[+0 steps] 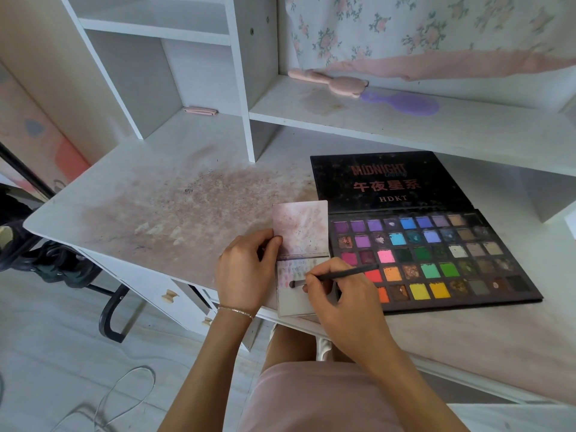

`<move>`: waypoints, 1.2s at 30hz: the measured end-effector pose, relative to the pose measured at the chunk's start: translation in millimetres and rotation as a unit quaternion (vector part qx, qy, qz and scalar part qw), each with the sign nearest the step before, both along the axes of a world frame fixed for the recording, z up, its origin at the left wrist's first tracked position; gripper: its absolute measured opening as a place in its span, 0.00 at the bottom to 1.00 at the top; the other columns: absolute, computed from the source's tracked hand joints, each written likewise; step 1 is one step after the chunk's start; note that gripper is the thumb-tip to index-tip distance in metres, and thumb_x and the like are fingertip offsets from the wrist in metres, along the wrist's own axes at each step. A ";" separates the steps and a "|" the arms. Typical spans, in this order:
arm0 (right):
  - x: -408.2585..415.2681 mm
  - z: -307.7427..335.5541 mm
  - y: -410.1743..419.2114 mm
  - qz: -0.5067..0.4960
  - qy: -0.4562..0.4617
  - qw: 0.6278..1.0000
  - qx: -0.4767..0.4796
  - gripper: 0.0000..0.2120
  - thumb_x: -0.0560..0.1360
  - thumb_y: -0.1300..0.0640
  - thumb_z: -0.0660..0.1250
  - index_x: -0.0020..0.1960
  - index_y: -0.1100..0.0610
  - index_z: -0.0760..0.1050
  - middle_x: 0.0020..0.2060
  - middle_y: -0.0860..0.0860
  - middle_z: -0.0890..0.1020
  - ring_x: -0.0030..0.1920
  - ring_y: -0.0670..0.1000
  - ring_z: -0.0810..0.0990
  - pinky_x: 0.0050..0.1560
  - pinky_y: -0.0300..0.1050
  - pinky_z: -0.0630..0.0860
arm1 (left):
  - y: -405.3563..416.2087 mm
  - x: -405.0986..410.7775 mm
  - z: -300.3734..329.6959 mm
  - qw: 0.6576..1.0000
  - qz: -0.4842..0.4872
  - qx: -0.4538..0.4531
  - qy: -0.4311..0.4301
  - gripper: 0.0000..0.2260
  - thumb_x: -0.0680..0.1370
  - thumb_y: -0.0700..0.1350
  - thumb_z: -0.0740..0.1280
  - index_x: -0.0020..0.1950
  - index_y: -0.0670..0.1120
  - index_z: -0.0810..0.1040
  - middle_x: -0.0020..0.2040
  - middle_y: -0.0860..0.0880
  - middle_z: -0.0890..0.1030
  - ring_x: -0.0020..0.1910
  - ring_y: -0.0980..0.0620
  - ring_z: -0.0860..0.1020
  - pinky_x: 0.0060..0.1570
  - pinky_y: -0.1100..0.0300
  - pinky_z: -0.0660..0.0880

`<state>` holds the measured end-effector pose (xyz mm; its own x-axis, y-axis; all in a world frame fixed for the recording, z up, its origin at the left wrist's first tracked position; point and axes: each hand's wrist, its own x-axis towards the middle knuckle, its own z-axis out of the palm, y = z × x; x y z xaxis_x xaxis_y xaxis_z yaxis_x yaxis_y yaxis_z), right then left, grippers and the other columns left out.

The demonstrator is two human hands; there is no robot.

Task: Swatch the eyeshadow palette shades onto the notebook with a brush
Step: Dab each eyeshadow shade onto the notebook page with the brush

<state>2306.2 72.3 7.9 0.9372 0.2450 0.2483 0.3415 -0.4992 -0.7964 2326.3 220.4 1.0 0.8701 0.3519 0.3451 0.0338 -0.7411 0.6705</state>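
Low in the frame's middle, the right hand (343, 294) pinches a black brush (339, 275) whose tip rests on the small open notebook's (300, 244) swatched lower page, the left hand (244, 269) grips the notebook's left edge, and the open eyeshadow palette (430, 260) lies just right, touching it.

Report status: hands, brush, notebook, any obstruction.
Left hand pinches notebook at its left edge. Right hand grips brush, tip on lower page. Palette open alongside. Nothing in the way.
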 end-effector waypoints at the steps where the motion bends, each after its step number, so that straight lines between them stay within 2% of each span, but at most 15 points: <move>1: 0.2 -0.1 0.3 -0.003 -0.003 1.000 -0.001 0.08 0.73 0.60 0.67 0.41 0.48 0.72 0.34 0.45 0.78 0.38 0.45 0.75 0.38 0.38 0.72 | 0.0 -0.1 0.1 1.000 0.002 0.000 0.000 0.05 0.74 0.42 0.67 0.46 0.45 0.83 0.34 0.46 0.81 0.34 0.54 0.71 0.32 0.70 0.62; 6: 0.9 -0.1 0.2 0.003 -0.006 1.000 0.000 0.04 0.72 0.60 0.67 0.41 0.52 0.75 0.34 0.45 0.78 0.36 0.45 0.75 0.37 0.40 0.73 | -0.4 -0.1 0.0 1.000 0.001 0.002 -0.002 0.05 0.74 0.42 0.68 0.47 0.45 0.83 0.35 0.46 0.82 0.34 0.53 0.72 0.31 0.68 0.62; 8: 0.9 0.0 0.3 0.004 -0.007 1.000 -0.001 0.04 0.73 0.60 0.67 0.41 0.52 0.75 0.34 0.46 0.78 0.37 0.45 0.75 0.38 0.42 0.74 | -0.2 -0.1 -0.5 1.000 0.000 0.001 -0.004 0.05 0.74 0.42 0.68 0.47 0.45 0.83 0.35 0.46 0.82 0.34 0.52 0.73 0.31 0.64 0.63; 11: 1.2 0.4 0.8 0.005 -0.003 1.000 -0.001 0.06 0.73 0.59 0.66 0.41 0.49 0.73 0.35 0.46 0.79 0.38 0.47 0.76 0.39 0.46 0.75 | 0.1 -0.1 -0.9 1.000 0.003 0.001 -0.003 0.05 0.74 0.42 0.67 0.47 0.45 0.83 0.36 0.46 0.82 0.34 0.51 0.73 0.34 0.62 0.64; 14: 1.2 0.4 -0.1 0.012 -0.002 1.000 0.002 0.07 0.72 0.59 0.66 0.40 0.49 0.72 0.34 0.45 0.78 0.36 0.45 0.75 0.37 0.42 0.73 | -0.3 0.2 -0.8 1.000 0.001 0.002 -0.004 0.05 0.74 0.42 0.68 0.47 0.45 0.83 0.35 0.46 0.82 0.34 0.53 0.72 0.31 0.65 0.63; 16: 0.3 1.1 -0.8 0.016 -0.001 0.999 0.027 0.07 0.72 0.57 0.65 0.38 0.47 0.71 0.34 0.46 0.79 0.36 0.46 0.76 0.36 0.41 0.73 | -0.3 0.0 -0.4 1.000 0.003 0.002 -0.005 0.05 0.74 0.42 0.68 0.46 0.45 0.83 0.34 0.47 0.81 0.33 0.54 0.71 0.31 0.69 0.62; 19: -0.3 2.1 -2.2 0.016 0.005 0.996 0.084 0.06 0.71 0.56 0.62 0.39 0.45 0.70 0.34 0.51 0.80 0.37 0.50 0.78 0.37 0.40 0.74 | -0.1 -0.2 -0.7 1.000 0.003 -0.001 -0.008 0.05 0.74 0.42 0.68 0.46 0.45 0.83 0.34 0.46 0.81 0.33 0.53 0.71 0.31 0.67 0.62; 23: -0.3 2.1 -4.9 0.006 -0.001 0.989 0.146 0.03 0.72 0.59 0.63 0.41 0.53 0.74 0.33 0.49 0.79 0.37 0.48 0.79 0.38 0.43 0.76 | 0.3 -0.1 -1.4 1.000 0.005 -0.005 -0.005 0.05 0.74 0.42 0.68 0.46 0.45 0.83 0.35 0.45 0.81 0.34 0.53 0.71 0.34 0.62 0.64; 25: -0.5 3.2 -6.5 -0.004 -0.006 0.986 0.167 0.05 0.72 0.60 0.62 0.42 0.50 0.74 0.37 0.47 0.80 0.39 0.45 0.80 0.39 0.37 0.76 | 0.8 -0.2 -1.2 1.000 0.003 -0.004 0.001 0.06 0.75 0.43 0.67 0.47 0.45 0.83 0.36 0.45 0.82 0.34 0.51 0.73 0.35 0.62 0.64; 28: -0.4 4.9 -13.1 -0.026 -0.029 0.985 0.167 0.09 0.73 0.59 0.61 0.44 0.46 0.74 0.36 0.44 0.80 0.41 0.43 0.80 0.40 0.32 0.75 | 1.0 -0.3 -0.5 1.000 0.000 0.000 -0.003 0.05 0.75 0.42 0.67 0.47 0.45 0.83 0.36 0.45 0.82 0.36 0.47 0.76 0.35 0.61 0.65; 32: -0.2 7.7 -32.2 -0.058 -0.027 0.983 0.173 0.09 0.75 0.57 0.58 0.46 0.44 0.74 0.37 0.41 0.80 0.40 0.41 0.79 0.38 0.30 0.74 | 1.1 -1.1 -0.7 1.000 -0.003 0.003 -0.008 0.05 0.74 0.42 0.67 0.46 0.44 0.83 0.35 0.45 0.82 0.34 0.50 0.74 0.34 0.62 0.64; 36: 2.4 9.0 -60.6 -0.100 -0.034 0.982 0.155 0.09 0.74 0.56 0.58 0.45 0.42 0.73 0.41 0.40 0.79 0.43 0.43 0.79 0.39 0.34 0.77 | 0.5 -0.5 -1.2 1.000 -0.003 0.004 -0.009 0.05 0.74 0.41 0.68 0.46 0.44 0.83 0.35 0.45 0.81 0.34 0.51 0.72 0.34 0.62 0.63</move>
<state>2308.5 11.7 16.9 0.9374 -0.0395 0.3460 0.3194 -0.2984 -0.8994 2325.7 220.9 -0.2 0.8655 0.3446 0.3634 0.0181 -0.7466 0.6650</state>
